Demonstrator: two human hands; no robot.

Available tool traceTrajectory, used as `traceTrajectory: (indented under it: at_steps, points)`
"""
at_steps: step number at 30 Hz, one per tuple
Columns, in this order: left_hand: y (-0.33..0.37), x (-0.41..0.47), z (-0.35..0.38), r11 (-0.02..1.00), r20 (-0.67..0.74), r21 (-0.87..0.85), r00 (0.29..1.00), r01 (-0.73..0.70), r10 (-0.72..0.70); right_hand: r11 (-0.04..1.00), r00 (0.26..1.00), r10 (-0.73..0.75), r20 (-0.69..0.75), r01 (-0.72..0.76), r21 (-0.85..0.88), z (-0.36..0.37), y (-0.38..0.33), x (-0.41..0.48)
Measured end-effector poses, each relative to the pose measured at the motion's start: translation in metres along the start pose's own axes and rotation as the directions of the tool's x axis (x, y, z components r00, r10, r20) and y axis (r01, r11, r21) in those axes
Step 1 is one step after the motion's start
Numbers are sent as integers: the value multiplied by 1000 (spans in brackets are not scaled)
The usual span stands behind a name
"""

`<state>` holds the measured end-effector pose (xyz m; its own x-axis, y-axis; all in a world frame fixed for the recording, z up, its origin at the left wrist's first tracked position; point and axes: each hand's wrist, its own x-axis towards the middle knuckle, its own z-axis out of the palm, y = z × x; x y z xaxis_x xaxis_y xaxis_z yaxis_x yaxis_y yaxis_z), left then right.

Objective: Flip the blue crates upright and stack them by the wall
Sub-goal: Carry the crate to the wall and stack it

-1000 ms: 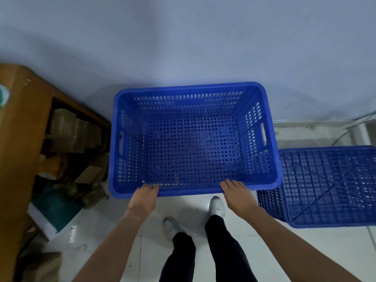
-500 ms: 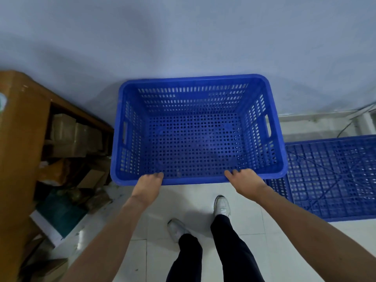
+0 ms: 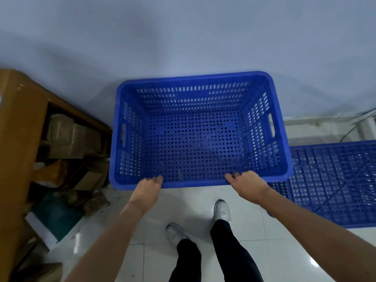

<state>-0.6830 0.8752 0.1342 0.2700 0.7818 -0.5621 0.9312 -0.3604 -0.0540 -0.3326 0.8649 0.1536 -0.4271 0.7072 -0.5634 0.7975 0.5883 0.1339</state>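
An upright blue perforated crate (image 3: 195,139) is in front of me, its open top facing up and its far side near the pale wall. My left hand (image 3: 147,190) grips its near rim at the left, fingers curled over the edge. My right hand (image 3: 247,185) grips the same rim at the right. A second blue crate (image 3: 333,184) lies upside down on the floor at the right, its ribbed bottom facing up, partly behind the held crate's corner.
A brown wooden shelf unit (image 3: 18,151) stuffed with cardboard boxes (image 3: 69,137) stands at the left. White glossy tiles (image 3: 284,251) cover the floor around my feet (image 3: 221,210). A cable (image 3: 352,129) runs along the wall's base at the right.
The crate has moved away from me toward the wall, with both hands keeping their grip on its near rim. My feet have stepped forward.
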Motion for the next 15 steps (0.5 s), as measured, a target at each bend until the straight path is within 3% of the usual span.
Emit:
traceTrajectory:
  at_steps: [15]
  points:
    - [6,12,-7,1000,94,10,995,-18,17,985,996,84,5,-84,149,17,-2,-9]
